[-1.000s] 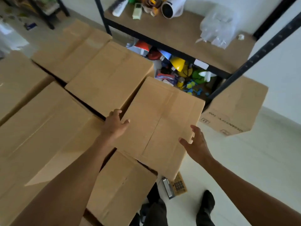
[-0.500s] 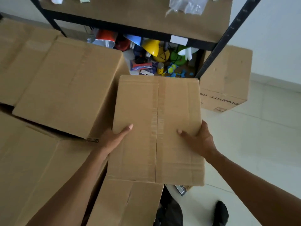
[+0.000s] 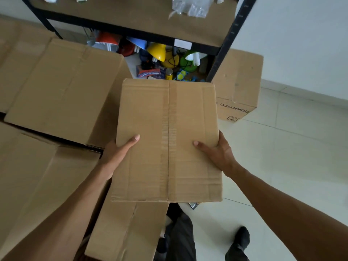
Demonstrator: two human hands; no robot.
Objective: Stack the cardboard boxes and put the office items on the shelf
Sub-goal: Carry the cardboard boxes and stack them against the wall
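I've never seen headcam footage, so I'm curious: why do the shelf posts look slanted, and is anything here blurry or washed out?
Head view: the wide-angle lens splays straight lines, so the shelf post leans outward; soft, even daylight, no hard shadows; the held box between the left hand and right hand is fairly sharp; the plastic bag at the top edge is smeared; the white wall looks slightly washed out.

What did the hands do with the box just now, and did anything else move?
The held box was turned from slanted to square with the shelf. The left hand and right hand slid from its near corners onto its side edges, thumbs on top, and kept hold. The big boxes, the printed box and the toys under the shelf stayed put.
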